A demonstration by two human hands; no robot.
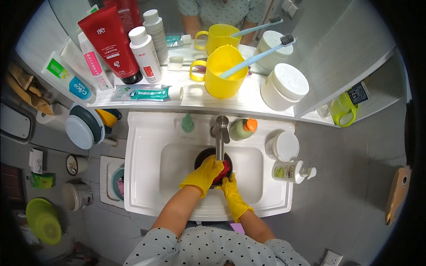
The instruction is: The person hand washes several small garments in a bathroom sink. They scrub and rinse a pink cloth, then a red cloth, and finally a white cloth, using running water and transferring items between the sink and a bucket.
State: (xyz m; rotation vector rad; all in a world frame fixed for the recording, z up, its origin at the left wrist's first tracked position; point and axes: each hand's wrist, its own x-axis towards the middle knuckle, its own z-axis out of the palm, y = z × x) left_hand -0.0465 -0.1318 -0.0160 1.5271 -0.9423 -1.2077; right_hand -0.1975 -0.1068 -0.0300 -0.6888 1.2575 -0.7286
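Yellow-gloved hands are working in the sink (146, 177) under the tap (220, 137): left hand (205, 174) is pressing curled fingers onto a red cloth (224, 170) inside a dark bowl (204, 156), right hand (229, 186) is clasping its near rim (no water visible); washing looks midway
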